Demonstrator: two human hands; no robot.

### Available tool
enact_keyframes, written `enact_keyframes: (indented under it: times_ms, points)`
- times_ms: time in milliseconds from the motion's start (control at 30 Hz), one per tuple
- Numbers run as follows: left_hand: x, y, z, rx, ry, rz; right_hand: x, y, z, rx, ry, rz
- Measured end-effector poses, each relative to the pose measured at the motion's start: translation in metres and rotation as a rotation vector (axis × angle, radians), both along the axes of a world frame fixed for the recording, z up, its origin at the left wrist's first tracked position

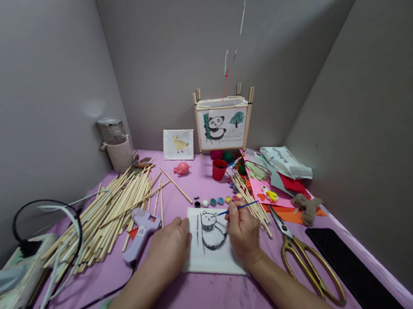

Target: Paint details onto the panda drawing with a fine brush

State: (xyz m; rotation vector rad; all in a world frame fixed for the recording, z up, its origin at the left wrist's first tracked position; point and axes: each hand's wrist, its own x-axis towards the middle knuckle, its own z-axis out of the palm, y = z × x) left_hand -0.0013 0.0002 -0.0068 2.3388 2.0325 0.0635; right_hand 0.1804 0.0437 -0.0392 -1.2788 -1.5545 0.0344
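My right hand [242,232] pinches a thin blue paintbrush [247,204], its tip at the head of a panda drawing. That drawing, in black outline with dark strokes on the body, is on a white canvas panel [195,264] lying flat in front of me. My left hand [170,244] is closed at the panel's left edge, fingers curled and partly hidden. Just beyond the panel runs a row of small paint pots [213,202] in several colours. A red cup [218,170] with dark liquid and another brush stands farther back.
Wooden sticks [119,214] and a purple glue gun [141,233] lie at left, near a cabled power strip [28,263]. Gold-handled scissors [306,258] and a black slab [358,283] lie at right. A panda lantern [221,126] and a chick picture [178,144] stand behind.
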Motion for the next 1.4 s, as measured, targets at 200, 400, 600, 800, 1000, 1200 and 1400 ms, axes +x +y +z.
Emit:
enact_keyframes:
  times_ms: [200, 400, 600, 800, 1000, 1200, 1400]
  points:
    - [0.0000, -0.0006, 0.0004, 0.009, -0.005, -0.011, -0.0014, 0.0008, 0.0019, 0.011, -0.013, 0.254]
    - [0.0007, -0.0005, 0.0010, 0.005, 0.004, -0.001, -0.0025, 0.0056, 0.0040, -0.011, -0.022, 0.380]
    - [0.0007, -0.0013, 0.0019, -0.008, 0.006, 0.002, -0.0042, 0.0092, 0.0028, -0.035, -0.081, 0.368]
    - [0.0013, -0.0010, 0.0028, -0.027, 0.009, 0.012, -0.0041, 0.0076, 0.0037, -0.046, -0.055, 0.391]
    - [0.0015, -0.0018, 0.0042, -0.021, 0.004, 0.002, -0.0025, 0.0037, 0.0051, -0.110, 0.083, 0.334]
    - [0.0010, -0.0017, 0.0039, -0.018, -0.001, -0.006, 0.0000, 0.0000, 0.0046, -0.074, 0.221, 0.183]
    - [0.0005, -0.0012, 0.0028, -0.006, 0.010, -0.005, 0.0002, -0.0003, 0.0032, -0.008, 0.106, 0.119]
